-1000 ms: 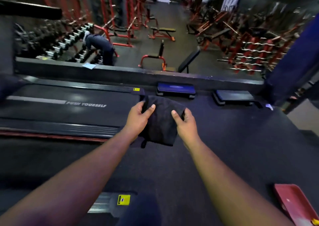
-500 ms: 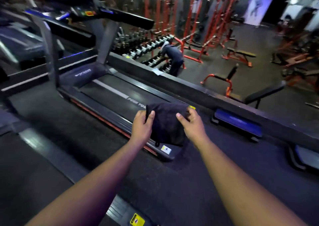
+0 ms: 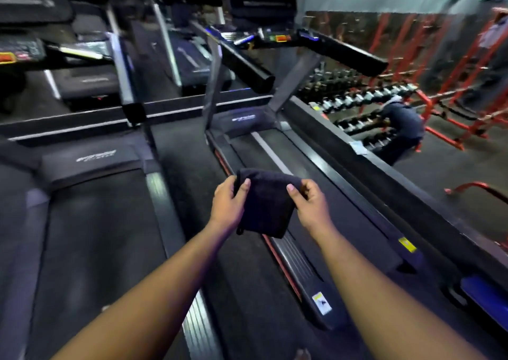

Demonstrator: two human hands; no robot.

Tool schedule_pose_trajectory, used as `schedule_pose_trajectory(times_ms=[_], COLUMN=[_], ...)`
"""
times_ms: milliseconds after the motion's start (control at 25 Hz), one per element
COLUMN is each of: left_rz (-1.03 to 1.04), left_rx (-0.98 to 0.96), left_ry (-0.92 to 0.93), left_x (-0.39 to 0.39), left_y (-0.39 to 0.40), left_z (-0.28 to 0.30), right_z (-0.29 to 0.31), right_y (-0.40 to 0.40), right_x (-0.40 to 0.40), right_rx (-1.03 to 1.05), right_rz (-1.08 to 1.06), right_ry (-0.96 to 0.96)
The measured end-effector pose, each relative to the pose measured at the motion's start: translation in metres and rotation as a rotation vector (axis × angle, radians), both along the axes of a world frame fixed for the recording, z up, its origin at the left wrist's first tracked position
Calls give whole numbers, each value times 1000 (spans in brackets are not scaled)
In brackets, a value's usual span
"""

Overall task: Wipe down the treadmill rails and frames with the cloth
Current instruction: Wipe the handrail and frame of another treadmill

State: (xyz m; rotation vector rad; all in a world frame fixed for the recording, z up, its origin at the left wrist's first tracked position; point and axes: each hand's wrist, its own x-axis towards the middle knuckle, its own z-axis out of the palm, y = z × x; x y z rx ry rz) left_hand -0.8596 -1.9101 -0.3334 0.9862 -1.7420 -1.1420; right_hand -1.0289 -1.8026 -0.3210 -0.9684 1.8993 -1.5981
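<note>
Above the side rail: the folded dark cloth (image 3: pixel 265 204) hangs in the air over the near side rail (image 3: pixel 295 266) of the right-hand treadmill (image 3: pixel 324 183), held between both hands.
Left hand (image 3: pixel 226 205): grips the cloth's left edge, thumb on its near face, other fingers hidden behind.
Right hand (image 3: pixel 312 204): pinches the right edge, thumb on the near face, fingers curled behind.
Hard to make out: the consoles at the top are blurred; treadmills at the left are cut off.
Count: one cloth, two hands, two handrails (image 3: pixel 247 69) on this treadmill.
Background: a person (image 3: pixel 404 127) bends at the dumbbell rack (image 3: pixel 357 102).
</note>
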Motion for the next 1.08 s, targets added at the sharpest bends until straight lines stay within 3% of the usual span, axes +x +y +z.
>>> schedule_pose_trajectory(times_ms=[120, 280, 440, 600, 920, 1080], left_rz=[126, 310, 492, 626, 716, 660], left_rx=[59, 33, 2, 9, -63, -99], left_ry=[17, -126, -294, -301, -137, -96], left_x=[-5, -20, -37, -35, 15, 45], left_y=[-33, -66, -102, -133, -246, -303], left_z=[-5, 1, 19, 34, 56, 73], right_z=[-16, -26, -27, -31, -20, -9], right_y=[-73, -147, -224, -278, -383, -439], right_x=[-16, -47, -72, -59, 31, 89], right_rx=[-18, -32, -22, -18, -131, -173], right_rz=[142, 254, 384, 490, 521, 513], right_ry=[-18, -27, -212, -333, -11, -32])
